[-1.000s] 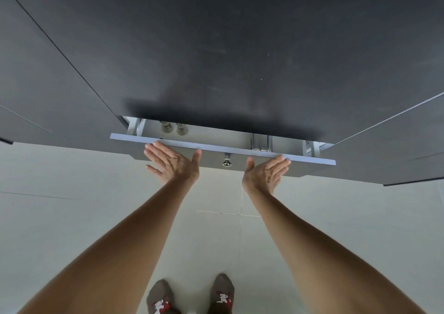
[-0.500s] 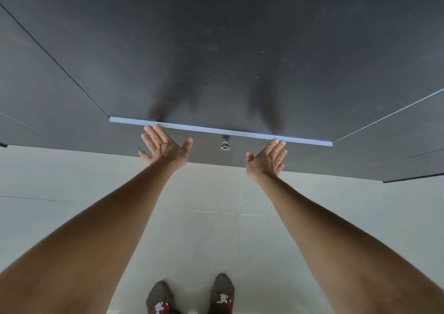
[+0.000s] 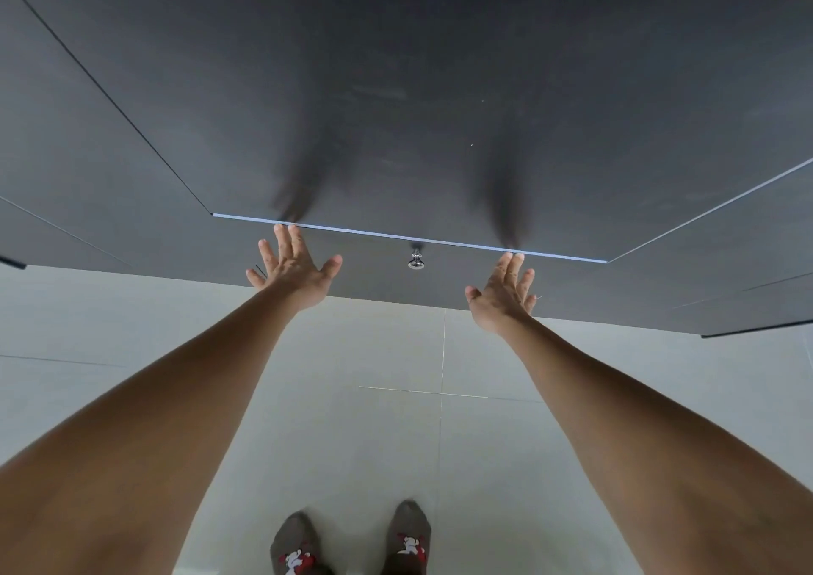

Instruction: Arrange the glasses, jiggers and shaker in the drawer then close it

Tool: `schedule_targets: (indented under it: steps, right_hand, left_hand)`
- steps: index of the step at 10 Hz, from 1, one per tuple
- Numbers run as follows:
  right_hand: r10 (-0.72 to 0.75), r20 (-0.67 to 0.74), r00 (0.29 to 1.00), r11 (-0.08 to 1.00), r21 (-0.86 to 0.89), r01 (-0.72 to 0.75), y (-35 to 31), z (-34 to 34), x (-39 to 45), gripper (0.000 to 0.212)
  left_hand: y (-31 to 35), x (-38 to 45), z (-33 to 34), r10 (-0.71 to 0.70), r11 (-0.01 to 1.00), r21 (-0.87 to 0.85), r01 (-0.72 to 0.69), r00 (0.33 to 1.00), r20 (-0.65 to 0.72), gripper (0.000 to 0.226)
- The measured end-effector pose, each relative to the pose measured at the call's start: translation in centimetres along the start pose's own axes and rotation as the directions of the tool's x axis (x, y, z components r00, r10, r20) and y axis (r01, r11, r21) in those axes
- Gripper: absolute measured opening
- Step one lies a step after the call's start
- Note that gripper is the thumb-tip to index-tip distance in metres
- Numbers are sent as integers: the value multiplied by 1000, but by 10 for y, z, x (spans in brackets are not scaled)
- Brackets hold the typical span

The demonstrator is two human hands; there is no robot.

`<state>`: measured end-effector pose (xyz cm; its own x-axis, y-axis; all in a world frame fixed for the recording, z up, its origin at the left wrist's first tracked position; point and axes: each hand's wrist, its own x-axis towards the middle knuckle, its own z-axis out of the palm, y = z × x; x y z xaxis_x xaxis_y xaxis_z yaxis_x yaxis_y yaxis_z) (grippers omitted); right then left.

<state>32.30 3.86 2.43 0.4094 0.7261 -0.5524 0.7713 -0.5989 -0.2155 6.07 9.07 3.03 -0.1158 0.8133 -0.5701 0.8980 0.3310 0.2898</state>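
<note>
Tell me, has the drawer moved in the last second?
Yes. The drawer front has slid inward, flush under the dark countertop; the open gap is gone.

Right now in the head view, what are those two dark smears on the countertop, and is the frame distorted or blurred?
Head view: the smears are soft reflections or shadows of the left hand and right hand on the dark countertop; wide-angle distortion splays the cabinet seams and stretches the forearms; the knob is sharp with a small glint; the socked feet look slightly soft.

One head-worn wide-angle view looks steeply down from close above: dark countertop (image 3: 396, 90) toward 12 o'clock, pale tiled floor (image 3: 396, 354) toward 6 o'clock.
</note>
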Motion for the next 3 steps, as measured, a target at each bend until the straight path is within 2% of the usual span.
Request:
schedule_targets:
  steps: [2, 3]
  right_hand:
    - [-59, 1, 998, 998, -33, 59, -3, -23, -30, 77]
    - [-90, -16, 996, 996, -21, 90, -5, -41, -64, 75]
  left_hand:
    - [0, -33, -16, 46, 998, 34, -44, 997, -60, 80]
    - [1, -73, -28, 132, 990, 62, -127, 986, -99, 76]
